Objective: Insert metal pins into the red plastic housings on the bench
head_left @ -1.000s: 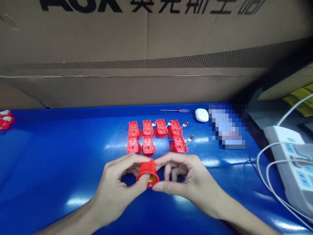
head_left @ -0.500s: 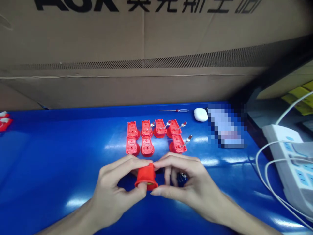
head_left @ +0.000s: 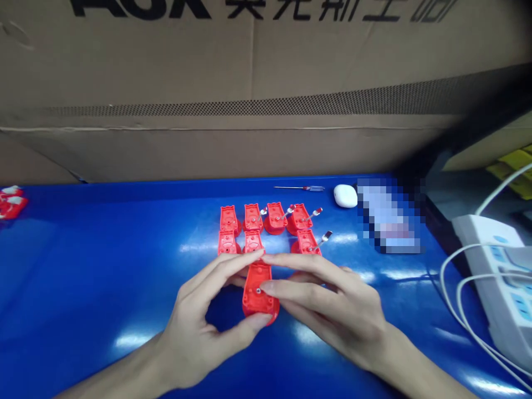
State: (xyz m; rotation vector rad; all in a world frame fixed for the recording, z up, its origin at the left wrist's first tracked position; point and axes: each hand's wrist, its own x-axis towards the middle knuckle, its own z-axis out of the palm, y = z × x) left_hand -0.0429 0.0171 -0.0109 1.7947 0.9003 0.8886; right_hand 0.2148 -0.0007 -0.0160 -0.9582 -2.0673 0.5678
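Note:
My left hand [head_left: 199,327] pinches a red plastic lamp socket [head_left: 256,291] between thumb and forefinger, its flat back side with a small screw hole turned up toward me. My right hand [head_left: 328,310] meets it from the right, with the fingertips laid on the socket's top and middle. Both hands hover just above the blue table [head_left: 91,277]. Behind them stand two rows of several like red sockets [head_left: 266,227]; some carry a small metal tab sticking out to the right.
A big cardboard box [head_left: 249,83] walls off the back. A thin screwdriver [head_left: 301,188] and a white oval case [head_left: 344,195] lie behind the rows. A white power strip [head_left: 499,277] with white cables sits at the right edge. Red parts [head_left: 12,202] lie far left.
The socket has been turned over in my hands: its round open mouth faced me before, now its flat back faces up. My right fingers have stretched out over it.

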